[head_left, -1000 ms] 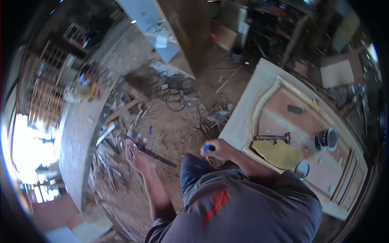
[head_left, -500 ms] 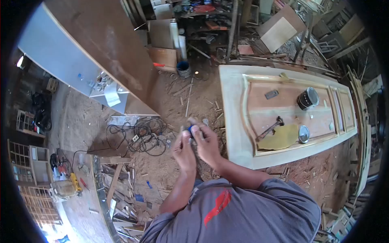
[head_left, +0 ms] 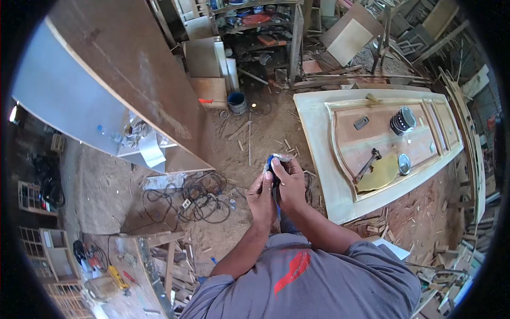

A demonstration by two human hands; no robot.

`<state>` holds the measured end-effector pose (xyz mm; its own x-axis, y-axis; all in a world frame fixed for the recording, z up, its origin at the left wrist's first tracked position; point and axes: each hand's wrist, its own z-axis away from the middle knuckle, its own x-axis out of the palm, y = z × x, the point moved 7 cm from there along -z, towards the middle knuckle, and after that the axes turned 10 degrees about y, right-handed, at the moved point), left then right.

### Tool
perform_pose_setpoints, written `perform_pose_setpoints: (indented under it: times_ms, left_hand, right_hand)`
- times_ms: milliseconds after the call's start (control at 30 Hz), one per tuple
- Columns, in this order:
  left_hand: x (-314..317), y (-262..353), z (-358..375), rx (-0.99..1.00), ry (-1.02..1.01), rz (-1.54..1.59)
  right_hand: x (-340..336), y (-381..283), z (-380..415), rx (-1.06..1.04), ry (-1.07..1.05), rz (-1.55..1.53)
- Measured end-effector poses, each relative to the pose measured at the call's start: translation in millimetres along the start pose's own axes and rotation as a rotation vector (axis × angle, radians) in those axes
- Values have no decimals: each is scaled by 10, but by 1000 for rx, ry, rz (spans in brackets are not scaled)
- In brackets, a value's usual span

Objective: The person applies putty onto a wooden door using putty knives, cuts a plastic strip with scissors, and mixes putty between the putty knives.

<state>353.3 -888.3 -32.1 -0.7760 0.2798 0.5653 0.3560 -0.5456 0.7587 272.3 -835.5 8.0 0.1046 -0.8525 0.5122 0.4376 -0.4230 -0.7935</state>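
Both hands meet in front of my torso around a small blue and whitish-silver thing (head_left: 271,161), whose kind I cannot tell. My left hand (head_left: 260,201) is closed on its lower left side, the thumb pressed up against it. From the right, my right hand (head_left: 290,185) grips it too, with its thumb on the blue part and the fingers curled behind. To the right lies a pale wooden door panel (head_left: 314,154). On it are a dark tin can (head_left: 403,121), a hammer (head_left: 367,166), a yellow sheet (head_left: 380,175), a small round tin (head_left: 404,164) and a grey block (head_left: 361,123).
A tall brown and white cabinet (head_left: 122,69) rises at the left. Tangled black cables (head_left: 199,199) lie on the dirt floor below it. A blue-rimmed bucket (head_left: 237,102) stands ahead near cluttered shelves (head_left: 297,42). At lower left, a workbench (head_left: 141,290) holds a yellow power tool (head_left: 118,277).
My view has shifted, and both hands sit further right in it, still together on the small blue thing. More of its whitish-silver part shows now. The objects on the door panel stay put.
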Motion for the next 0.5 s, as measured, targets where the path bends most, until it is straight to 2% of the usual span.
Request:
perform_pose_setpoints:
  times_ms: [167,267,367,467,500]
  left_hand:
    - [169,57,-432,-28,-53,-93]
    - [373,300,-759,53,-48,-263]
    - [531,380,-1224,92,-59,-253]
    - [772,474,-1651,248,-89,-264]
    - [860,582,-1715,318,-21,-399]
  right_hand:
    - [202,10,-379,23,38,2]
    - [408,12,-733,-38,-16,24]
    - [680,-77,-1152,-156,-110,87]
    - [975,-485,-1497,-378,-176,209]
    - [1027,-573,-1626,-471,-216,307]
